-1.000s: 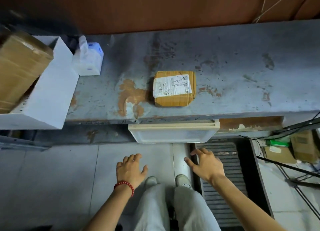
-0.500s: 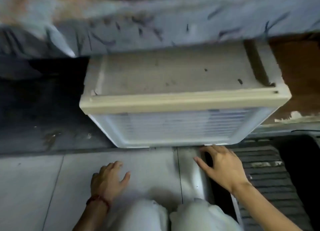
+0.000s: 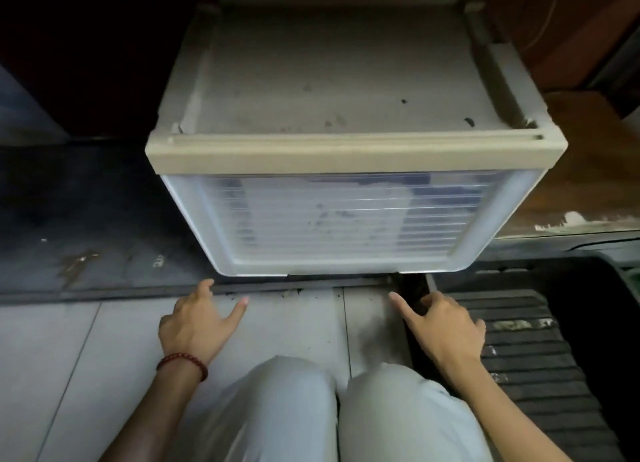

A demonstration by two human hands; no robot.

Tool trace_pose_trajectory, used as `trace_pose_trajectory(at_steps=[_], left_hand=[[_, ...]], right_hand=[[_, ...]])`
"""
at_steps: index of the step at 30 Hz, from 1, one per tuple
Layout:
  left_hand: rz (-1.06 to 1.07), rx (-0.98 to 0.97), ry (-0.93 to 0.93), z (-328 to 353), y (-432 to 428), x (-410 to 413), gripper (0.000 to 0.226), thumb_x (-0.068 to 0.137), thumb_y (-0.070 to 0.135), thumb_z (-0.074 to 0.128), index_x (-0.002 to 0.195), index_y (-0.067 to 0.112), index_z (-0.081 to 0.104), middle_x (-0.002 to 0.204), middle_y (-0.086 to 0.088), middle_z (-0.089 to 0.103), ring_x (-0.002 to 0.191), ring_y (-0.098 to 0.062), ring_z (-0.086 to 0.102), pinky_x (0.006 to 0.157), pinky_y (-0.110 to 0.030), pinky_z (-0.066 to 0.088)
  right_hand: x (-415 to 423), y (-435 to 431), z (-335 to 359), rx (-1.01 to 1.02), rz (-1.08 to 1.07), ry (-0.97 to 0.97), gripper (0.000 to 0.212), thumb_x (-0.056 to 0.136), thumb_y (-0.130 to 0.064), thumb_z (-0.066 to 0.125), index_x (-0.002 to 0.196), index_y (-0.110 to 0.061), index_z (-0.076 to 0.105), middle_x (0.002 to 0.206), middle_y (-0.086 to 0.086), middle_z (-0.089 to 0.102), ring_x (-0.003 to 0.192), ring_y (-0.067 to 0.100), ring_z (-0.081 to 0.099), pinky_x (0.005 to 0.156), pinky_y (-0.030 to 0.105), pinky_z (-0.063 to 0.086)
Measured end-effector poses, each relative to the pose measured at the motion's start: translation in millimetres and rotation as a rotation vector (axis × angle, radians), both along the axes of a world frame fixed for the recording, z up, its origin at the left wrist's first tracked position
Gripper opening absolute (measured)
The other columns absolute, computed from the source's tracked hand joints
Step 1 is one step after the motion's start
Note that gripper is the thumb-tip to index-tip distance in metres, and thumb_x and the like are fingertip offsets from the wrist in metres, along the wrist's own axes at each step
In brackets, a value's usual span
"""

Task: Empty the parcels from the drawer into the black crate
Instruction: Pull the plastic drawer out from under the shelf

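Note:
A plastic drawer unit with a beige top (image 3: 346,81) fills the upper middle of the head view. Its translucent ribbed drawer front (image 3: 346,216) is closed, and pale and dark shapes show dimly through it. My left hand (image 3: 197,323), with a red bead bracelet on the wrist, hovers just below the drawer's lower left corner, fingers loosely spread and holding nothing. My right hand (image 3: 440,326) reaches toward the lower right edge of the drawer, index finger extended, also holding nothing. The black crate (image 3: 530,351) with a ribbed floor lies on the ground at the right.
I crouch on grey floor tiles (image 3: 69,375), my knees in light trousers (image 3: 329,409) at the bottom centre. A dark ledge (image 3: 86,236) runs left of the drawer unit. A brown worn surface (image 3: 588,184) sits to its right.
The view has dropped from the tabletop to the drawer unit, which now looms larger and closer. Both hands have moved up toward the drawer's bottom edge.

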State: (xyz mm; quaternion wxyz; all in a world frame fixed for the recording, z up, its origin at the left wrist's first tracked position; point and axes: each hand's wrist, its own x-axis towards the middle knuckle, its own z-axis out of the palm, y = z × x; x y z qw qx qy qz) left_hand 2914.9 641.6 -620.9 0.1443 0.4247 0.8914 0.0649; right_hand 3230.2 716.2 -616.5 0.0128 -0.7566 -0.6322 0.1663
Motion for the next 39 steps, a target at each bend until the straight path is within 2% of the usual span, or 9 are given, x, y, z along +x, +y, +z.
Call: trace_pose_trajectory(at_steps=[6,11,18,22,24,29,33,36,39], left_hand=[[0.035,0.102,-0.073,21.1,4.5,2.4,0.088,0.082,0.063,0.056,0.147,0.015,0.022,0.142,-0.002,0.049,0.125,-0.026,0.051,0.092,-0.041,0.044],[0.065,0.092,-0.092,17.2,14.3,15.9,0.097,0.08,0.068,0.054,0.149,0.013,0.014,0.137,-0.005,0.053,0.12,-0.029,0.054,0.086,-0.039,0.046],[0.224,0.147,-0.192,-0.1,33.5,25.4,0.115,0.071,0.076,0.057,0.149,0.011,0.004,0.129,-0.011,0.058,0.109,-0.034,0.06,0.079,-0.041,0.052],[0.229,0.138,-0.153,-6.0,38.9,21.4,0.116,0.067,0.077,0.059,0.147,0.01,0.008,0.125,-0.012,0.059,0.105,-0.034,0.061,0.079,-0.042,0.052],[0.234,0.162,-0.153,-7.3,40.2,18.9,0.114,0.066,0.075,0.063,0.145,0.01,0.012,0.126,-0.012,0.058,0.105,-0.034,0.061,0.078,-0.043,0.053],[0.216,0.197,-0.156,-8.8,41.3,15.6,0.106,0.067,0.072,0.064,0.141,0.009,0.021,0.125,-0.01,0.058,0.104,-0.035,0.061,0.075,-0.043,0.054],[0.182,0.21,-0.185,-5.5,31.8,16.3,0.102,0.068,0.068,0.068,0.141,0.011,0.023,0.128,-0.008,0.055,0.109,-0.032,0.058,0.071,-0.036,0.048],[0.135,0.22,-0.267,2.5,16.6,12.8,0.091,0.067,0.062,0.073,0.131,0.013,0.031,0.123,-0.006,0.057,0.106,-0.029,0.058,0.073,-0.036,0.049],[0.089,0.228,-0.353,14.3,-4.6,10.5,0.082,0.067,0.054,0.078,0.122,0.012,0.033,0.118,-0.008,0.058,0.104,-0.03,0.057,0.079,-0.037,0.05]], right_hand=[[19.8,9.0,6.2,0.09,-0.185,0.272,0.105,0.074,-0.067,0.064,0.145,0.0,0.025,0.143,0.02,0.036,0.133,0.036,0.035,0.105,0.05,0.035],[15.2,23.4,-2.8,0.079,-0.288,0.7,0.08,0.074,-0.042,0.078,0.131,0.002,0.044,0.127,0.016,0.053,0.118,0.032,0.052,0.097,0.034,0.043],[-46.6,27.7,-31.0,-0.235,-0.404,1.091,0.099,0.079,-0.03,0.078,0.149,0.0,0.015,0.142,0.014,0.044,0.132,0.028,0.044,0.098,0.029,0.036],[-64.6,40.5,-45.0,-0.136,-0.46,1.366,0.071,0.076,-0.001,0.077,0.136,0.004,0.039,0.123,0.013,0.061,0.113,0.021,0.062,0.077,0.014,0.052],[-64.2,39.7,-52.2,-0.087,-0.482,1.38,0.063,0.074,0.0,0.078,0.129,0.008,0.047,0.116,0.02,0.065,0.1,0.018,0.068,0.074,0.012,0.054],[-58.4,28.2,-57.0,-0.081,-0.542,1.44,0.059,0.077,-0.013,0.078,0.124,0.005,0.048,0.102,0.012,0.067,0.101,0.021,0.066,0.098,0.033,0.049],[-48.2,13.8,-47.8,-0.089,-0.528,1.47,0.045,0.081,-0.014,0.075,0.114,0.002,0.049,0.089,0.009,0.061,0.087,0.017,0.064,0.093,0.032,0.052],[-30.6,-6.2,-39.6,-0.158,-0.481,1.507,0.034,0.084,-0.012,0.071,0.109,0.004,0.054,0.095,0.017,0.067,0.097,0.025,0.067,0.083,0.025,0.055],[-15.0,-25.2,-32.8,-0.189,-0.431,1.544,0.033,0.081,-0.01,0.071,0.107,0.004,0.056,0.089,0.014,0.074,0.102,0.028,0.068,0.089,0.032,0.054]])
